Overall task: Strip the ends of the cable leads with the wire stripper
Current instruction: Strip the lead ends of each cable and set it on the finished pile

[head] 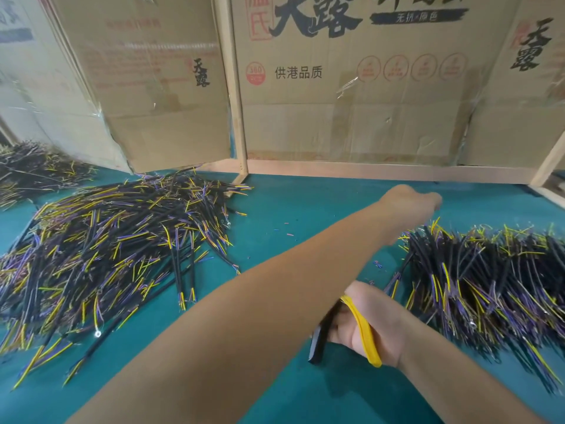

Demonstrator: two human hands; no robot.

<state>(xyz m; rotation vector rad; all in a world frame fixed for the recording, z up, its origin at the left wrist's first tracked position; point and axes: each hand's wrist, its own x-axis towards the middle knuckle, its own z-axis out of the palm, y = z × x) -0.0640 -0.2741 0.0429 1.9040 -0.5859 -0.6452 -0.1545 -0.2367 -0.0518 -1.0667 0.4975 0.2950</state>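
Left hand (411,201) reaches across above the right-side cable pile (489,276); its finger position cannot be told. Right hand (371,324) grasps the yellow-handled wire stripper (365,332) over the green table (290,215).

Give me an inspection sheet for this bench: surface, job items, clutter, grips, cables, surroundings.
Surface: green mat, bare in the middle.
Job's things: wire stripper, yellow and black handles, in the right hand.
Clutter: small insulation scraps scattered on the mat.
Grips: left hand reaches across above the right pile, fingers hidden; right hand grips the stripper.
Cables: left pile; right pile; further heap far left.
Surroundings: cardboard walls on a wooden frame.
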